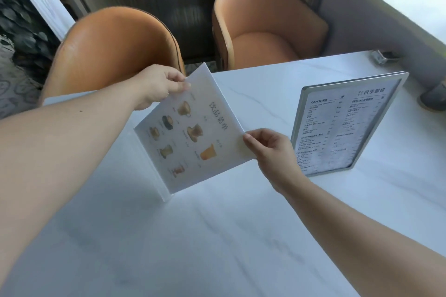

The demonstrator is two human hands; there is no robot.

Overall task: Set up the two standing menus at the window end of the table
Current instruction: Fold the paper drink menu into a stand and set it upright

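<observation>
A white acrylic menu [193, 132] printed with drink pictures is turned sideways, with its base edge at the lower left near the white marble table [217, 236]. My left hand [159, 87] pinches its far top corner. My right hand [270, 149] pinches its right corner. A second menu in a silver frame [342, 125] stands upright on the table to the right, toward the window, with its text side facing me.
Two orange leather chairs [115, 53] [263, 31] stand at the far side of the table. A small dark object [383, 56] sits at the table's far right corner, and another rounded object [434, 99] rests at the right edge by the grey window ledge.
</observation>
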